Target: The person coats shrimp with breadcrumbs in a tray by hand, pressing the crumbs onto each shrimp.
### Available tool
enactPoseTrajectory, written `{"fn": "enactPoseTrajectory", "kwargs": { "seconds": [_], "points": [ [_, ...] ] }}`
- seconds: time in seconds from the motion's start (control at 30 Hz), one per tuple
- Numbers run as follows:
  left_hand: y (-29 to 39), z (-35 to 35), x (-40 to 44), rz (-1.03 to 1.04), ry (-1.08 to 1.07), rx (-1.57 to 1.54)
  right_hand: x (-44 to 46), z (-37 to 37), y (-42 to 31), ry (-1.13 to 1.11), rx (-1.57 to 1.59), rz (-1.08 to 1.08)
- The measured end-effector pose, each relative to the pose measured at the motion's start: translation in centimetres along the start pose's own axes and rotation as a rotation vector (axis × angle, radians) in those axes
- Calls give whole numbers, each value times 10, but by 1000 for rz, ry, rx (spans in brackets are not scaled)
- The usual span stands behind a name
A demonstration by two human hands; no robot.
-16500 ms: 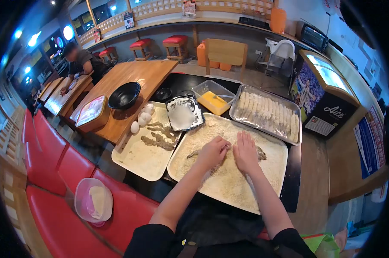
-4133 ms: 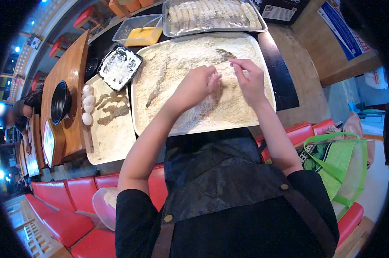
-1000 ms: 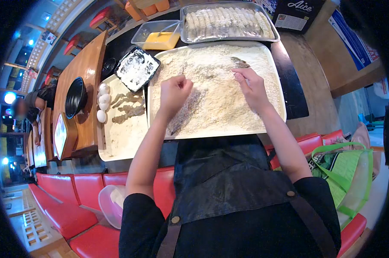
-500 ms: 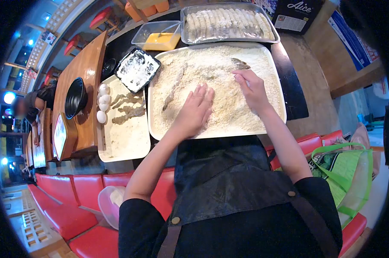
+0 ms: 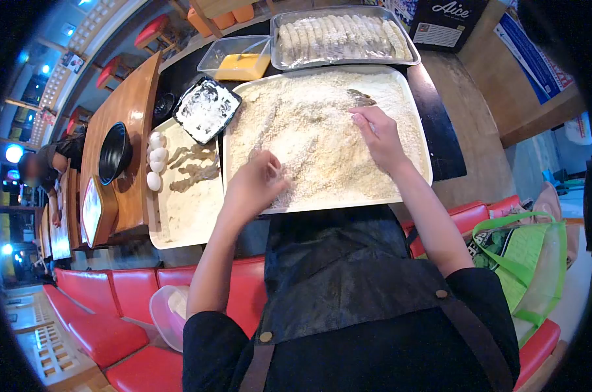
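Your left hand is over the near left corner of the large cream tray, fingers curled inward in a loose grip; blur hides whether it holds anything. Your right hand bends thumb and fingertips close together beside a dark-tailed prawn — whether this grip pinches anything, you cannot tell. Around them spread coarse, dry, pale crumbs, where a slim, crumb-dusted prawn lies just beyond your left fingers, seemingly part-coated. To the left, the smaller cream tray bears limp, grey, wrinkled prawns, apparently the portion left, beside smooth white eggs. Farther out on the black tabletop are a dark angular dish of white powder and a clear tub of glossy yellow liquid — then straight, pale coated prawns, closely ranked in a shiny tray, seemingly the finished portion.
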State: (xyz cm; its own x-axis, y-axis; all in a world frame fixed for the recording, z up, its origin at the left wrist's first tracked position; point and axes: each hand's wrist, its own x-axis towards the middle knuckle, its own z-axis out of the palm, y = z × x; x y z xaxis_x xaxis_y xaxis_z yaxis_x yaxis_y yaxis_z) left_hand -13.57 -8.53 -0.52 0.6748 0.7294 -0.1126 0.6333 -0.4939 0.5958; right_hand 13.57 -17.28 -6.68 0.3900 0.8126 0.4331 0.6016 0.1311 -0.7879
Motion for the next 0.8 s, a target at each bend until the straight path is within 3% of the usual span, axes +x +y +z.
{"fn": "enactPoseTrajectory", "kwargs": {
  "seconds": [0.23, 0.47, 0.57, 0.8],
  "points": [
    [-3, 6, -3, -56, 3, 102, 1, 1, 2, 9, 12, -11],
    [17, -31, 24, -27, -92, -274, 0, -1, 2, 6, 22, 22],
    [40, -51, 41, 27, -120, -143, 0, 0, 2, 4, 23, 23],
    [63, -99, 85, 186, 113, -54, -1, 1, 6, 14, 32, -10]
  ]
}}
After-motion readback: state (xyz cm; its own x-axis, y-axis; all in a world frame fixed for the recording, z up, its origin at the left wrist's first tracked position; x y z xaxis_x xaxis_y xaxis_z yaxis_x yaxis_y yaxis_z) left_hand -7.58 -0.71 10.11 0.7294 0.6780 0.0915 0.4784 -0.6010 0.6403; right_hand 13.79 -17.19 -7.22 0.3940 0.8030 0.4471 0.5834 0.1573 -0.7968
